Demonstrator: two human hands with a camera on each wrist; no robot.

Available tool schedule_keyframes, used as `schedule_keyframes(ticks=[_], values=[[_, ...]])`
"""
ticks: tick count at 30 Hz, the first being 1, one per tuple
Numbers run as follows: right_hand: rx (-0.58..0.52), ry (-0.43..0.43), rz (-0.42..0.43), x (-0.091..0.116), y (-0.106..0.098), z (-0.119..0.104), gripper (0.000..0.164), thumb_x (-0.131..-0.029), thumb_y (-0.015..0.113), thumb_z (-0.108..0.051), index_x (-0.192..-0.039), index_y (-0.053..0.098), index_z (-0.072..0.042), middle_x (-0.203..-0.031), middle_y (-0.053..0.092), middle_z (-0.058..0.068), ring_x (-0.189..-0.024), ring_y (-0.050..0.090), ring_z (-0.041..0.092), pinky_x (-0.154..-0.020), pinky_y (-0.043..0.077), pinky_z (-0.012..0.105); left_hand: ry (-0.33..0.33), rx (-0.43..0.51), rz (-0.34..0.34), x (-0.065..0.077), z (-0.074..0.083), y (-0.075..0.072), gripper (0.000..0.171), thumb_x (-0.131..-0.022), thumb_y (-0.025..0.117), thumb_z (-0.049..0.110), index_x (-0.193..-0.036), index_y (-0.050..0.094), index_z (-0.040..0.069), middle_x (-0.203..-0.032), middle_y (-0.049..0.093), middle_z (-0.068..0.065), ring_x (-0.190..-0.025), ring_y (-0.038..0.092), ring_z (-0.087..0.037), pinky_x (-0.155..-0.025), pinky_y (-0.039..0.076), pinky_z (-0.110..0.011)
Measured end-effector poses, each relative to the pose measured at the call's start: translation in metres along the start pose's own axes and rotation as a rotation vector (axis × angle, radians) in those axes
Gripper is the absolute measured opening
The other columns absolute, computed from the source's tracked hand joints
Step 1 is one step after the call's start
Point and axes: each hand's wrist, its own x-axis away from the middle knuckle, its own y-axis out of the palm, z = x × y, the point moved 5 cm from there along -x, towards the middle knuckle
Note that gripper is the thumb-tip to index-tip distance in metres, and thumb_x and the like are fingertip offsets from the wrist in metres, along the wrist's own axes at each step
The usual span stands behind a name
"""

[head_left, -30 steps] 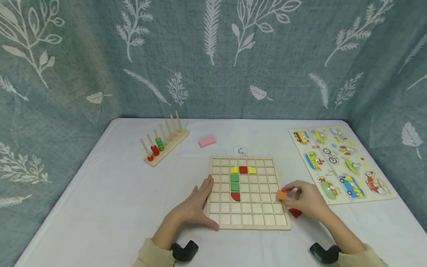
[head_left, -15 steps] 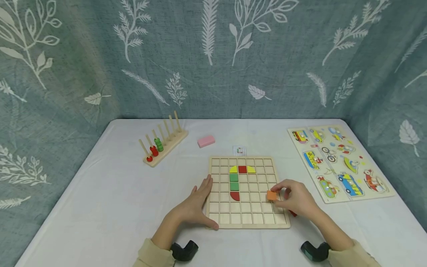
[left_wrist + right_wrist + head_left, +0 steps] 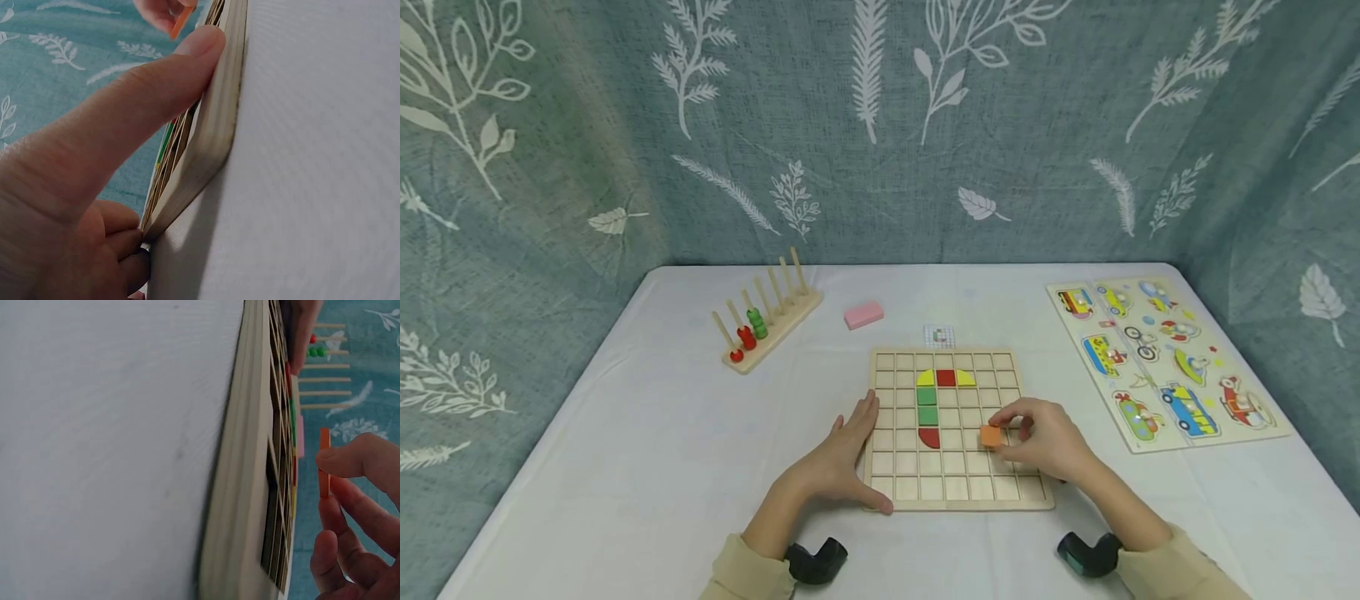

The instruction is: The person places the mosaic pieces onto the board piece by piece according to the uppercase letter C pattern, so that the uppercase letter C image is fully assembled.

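An orange square tile (image 3: 990,437) is pinched between the thumb and fingers of my right hand (image 3: 1047,437), above the right half of the wooden grid board (image 3: 955,506). In the right wrist view the tile (image 3: 324,464) appears edge-on, apart from the board. My left hand (image 3: 835,458) rests at the board's left side, fingers stretched along the edge and thumb on the near-left corner. Tiles lie in the grid: yellow quarter-rounds (image 3: 927,379) on either side of a red square (image 3: 946,378), green squares (image 3: 927,406) below, then a red quarter-round (image 3: 929,437).
A small printed grid card (image 3: 939,337) lies behind the board, with a pink block (image 3: 863,315) to its left. Far left stands a peg rack (image 3: 775,329) with red and green beads. At right lies a vehicle picture puzzle (image 3: 1165,367).
My right hand has carried the orange tile leftward, from the board's right edge to over its cells. My left hand stays in place.
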Motion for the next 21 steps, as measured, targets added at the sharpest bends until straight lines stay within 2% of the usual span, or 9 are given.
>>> schedule_keyframes(ticks=[21], values=[[-0.003, 0.035, -0.045, -0.015, 0.017, -0.017, 0.025, -0.063, 0.079, -0.006, -0.086, 0.071, -0.012, -0.080, 0.063, -0.004, -0.061, 0.046, 0.013, -0.051, 0.039, 0.025, 0.000, -0.016, -0.003, 0.000, 0.000, 0.000, 0.132, -0.051, 0.088, 0.042, -0.145, 0.006, -0.001, -0.152, -0.001, -0.012, -0.139, 0.000, -0.022, -0.111, 0.003, -0.047]])
